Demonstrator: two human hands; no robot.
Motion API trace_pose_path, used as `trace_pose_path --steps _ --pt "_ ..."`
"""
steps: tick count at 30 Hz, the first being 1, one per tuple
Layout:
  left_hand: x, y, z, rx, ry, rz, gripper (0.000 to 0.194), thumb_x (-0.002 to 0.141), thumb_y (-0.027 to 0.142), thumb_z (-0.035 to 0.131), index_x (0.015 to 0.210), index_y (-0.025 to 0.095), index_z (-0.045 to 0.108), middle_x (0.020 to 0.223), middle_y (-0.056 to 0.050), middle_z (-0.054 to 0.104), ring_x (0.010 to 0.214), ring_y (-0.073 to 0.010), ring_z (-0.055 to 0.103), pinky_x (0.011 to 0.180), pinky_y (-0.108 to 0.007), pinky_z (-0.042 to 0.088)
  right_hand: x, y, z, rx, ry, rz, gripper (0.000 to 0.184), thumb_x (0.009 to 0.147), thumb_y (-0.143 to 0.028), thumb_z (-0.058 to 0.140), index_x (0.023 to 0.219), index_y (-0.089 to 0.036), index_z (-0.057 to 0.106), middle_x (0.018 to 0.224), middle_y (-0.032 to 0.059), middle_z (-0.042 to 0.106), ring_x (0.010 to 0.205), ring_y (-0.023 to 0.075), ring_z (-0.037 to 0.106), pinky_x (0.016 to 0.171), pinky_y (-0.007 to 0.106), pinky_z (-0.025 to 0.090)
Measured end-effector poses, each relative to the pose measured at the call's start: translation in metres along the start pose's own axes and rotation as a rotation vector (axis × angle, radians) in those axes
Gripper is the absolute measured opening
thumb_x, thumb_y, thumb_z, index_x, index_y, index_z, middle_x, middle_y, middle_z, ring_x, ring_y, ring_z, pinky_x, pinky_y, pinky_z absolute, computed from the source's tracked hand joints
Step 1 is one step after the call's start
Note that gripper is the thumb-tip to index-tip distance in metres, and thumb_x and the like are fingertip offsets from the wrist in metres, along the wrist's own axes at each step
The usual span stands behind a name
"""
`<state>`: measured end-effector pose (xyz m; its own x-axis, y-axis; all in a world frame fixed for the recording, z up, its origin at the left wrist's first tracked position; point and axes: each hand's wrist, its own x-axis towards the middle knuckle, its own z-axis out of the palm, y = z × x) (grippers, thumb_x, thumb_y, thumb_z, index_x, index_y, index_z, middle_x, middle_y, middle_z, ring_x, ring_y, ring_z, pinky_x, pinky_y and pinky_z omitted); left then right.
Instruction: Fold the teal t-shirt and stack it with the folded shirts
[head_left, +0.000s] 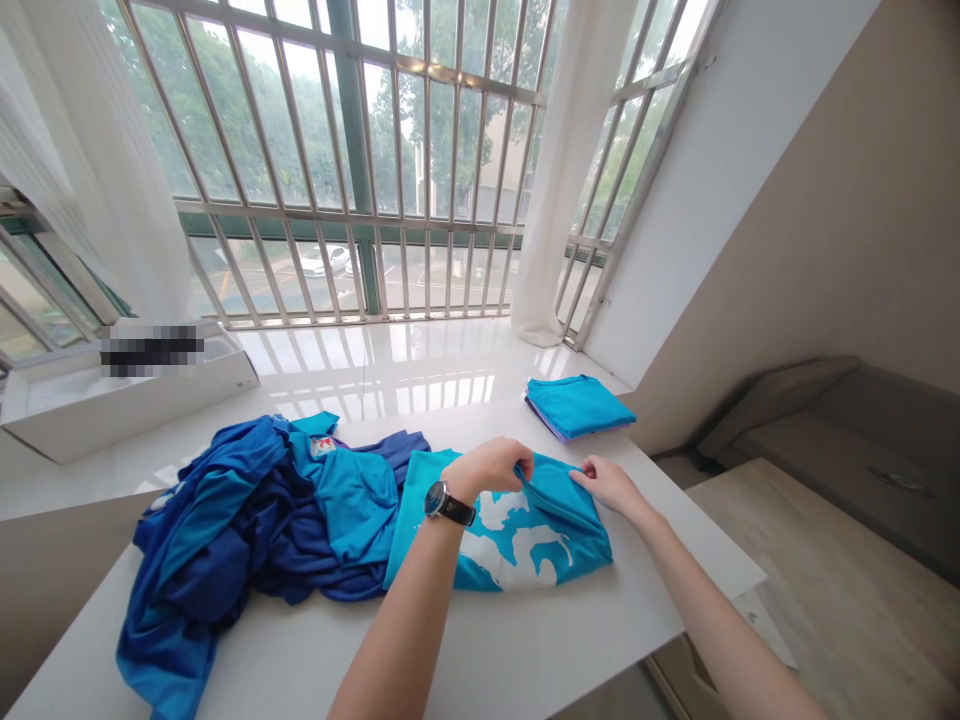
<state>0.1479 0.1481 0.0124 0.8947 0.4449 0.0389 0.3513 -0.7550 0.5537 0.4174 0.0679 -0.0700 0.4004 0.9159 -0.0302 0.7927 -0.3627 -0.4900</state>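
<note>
A cyan T-shirt with a white print [517, 540] lies folded over on the white table [510, 650]. My left hand [489, 470], with a black-strapped wristwatch [448, 503] on its wrist, pinches the shirt's upper fold. My right hand [609, 485] grips the same fold further right. To the left, a heap of crumpled blue and cyan garments [247, 510] touches the shirt. Behind my hands sits a folded cyan garment stack [577, 405].
A white box [127, 400] with a blurred label stands on the glossy white window ledge [375, 370] at the back left. Barred windows and sheer curtains [562, 170] rise behind it. The table's right edge drops towards a wooden floor [825, 570] and a grey bench [847, 450].
</note>
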Motion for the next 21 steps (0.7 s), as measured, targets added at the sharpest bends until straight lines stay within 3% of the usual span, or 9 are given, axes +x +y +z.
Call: trace_pose_path --steps 3,6,10,14,18,21 --pt "0.0 0.003 -0.001 0.003 -0.005 -0.018 0.029 0.069 0.002 0.056 0.086 0.02 0.07 0.087 -0.002 0.072 0.07 -0.0159 0.062 0.056 -0.023 0.044 0.005 -0.002 0.002 0.037 -0.015 0.025 0.021 0.078 -0.037 0.066 0.069 -0.021 0.055 0.073 0.0037 0.065 0.073 0.0198 0.059 0.063 0.027 0.039" --pt "0.0 0.005 -0.001 0.02 0.003 -0.027 0.029 0.069 0.002 0.056 0.086 0.02 0.07 0.088 -0.003 0.071 0.072 -0.0168 0.063 0.057 -0.024 0.044 0.005 -0.005 0.0 0.109 -0.04 0.074 0.022 0.079 -0.041 0.067 0.081 -0.021 0.058 0.069 0.0013 0.062 0.07 0.0183 0.058 0.061 0.026 0.041" --pt "-0.001 0.005 -0.001 0.027 -0.008 -0.024 0.029 0.068 0.003 0.057 0.087 0.02 0.07 0.09 -0.004 0.071 0.075 -0.0184 0.064 0.058 -0.025 0.044 -0.008 -0.011 -0.011 0.245 -0.187 0.133 0.044 0.077 -0.056 0.067 0.099 -0.018 0.061 0.059 -0.0022 0.057 0.054 0.015 0.053 0.049 0.025 0.039" --pt "0.001 0.002 0.0 0.034 0.01 -0.014 0.03 0.069 0.005 0.055 0.09 0.02 0.07 0.091 -0.005 0.071 0.077 -0.0199 0.063 0.06 -0.027 0.045 -0.025 -0.015 -0.021 0.366 -0.302 0.116 0.056 0.072 -0.067 0.066 0.093 -0.015 0.067 0.056 -0.0027 0.052 0.05 0.0113 0.047 0.045 0.023 0.033" --pt "0.003 -0.001 0.002 0.023 0.02 -0.025 0.031 0.071 0.007 0.054 0.095 0.019 0.07 0.095 -0.007 0.071 0.081 -0.0222 0.063 0.062 -0.029 0.048 -0.03 -0.016 -0.017 0.405 -0.238 0.066 0.06 0.071 -0.069 0.063 0.094 -0.014 0.068 0.058 -0.0009 0.056 0.05 0.0117 0.045 0.046 0.025 0.033" --pt "0.003 0.001 0.002 0.011 0.032 -0.025 0.031 0.071 0.007 0.055 0.095 0.02 0.07 0.097 -0.007 0.071 0.082 -0.0221 0.064 0.065 -0.029 0.049 -0.027 -0.018 -0.011 0.348 -0.104 0.017 0.049 0.073 -0.064 0.061 0.089 -0.017 0.064 0.059 -0.0003 0.058 0.053 0.0149 0.049 0.049 0.027 0.036"
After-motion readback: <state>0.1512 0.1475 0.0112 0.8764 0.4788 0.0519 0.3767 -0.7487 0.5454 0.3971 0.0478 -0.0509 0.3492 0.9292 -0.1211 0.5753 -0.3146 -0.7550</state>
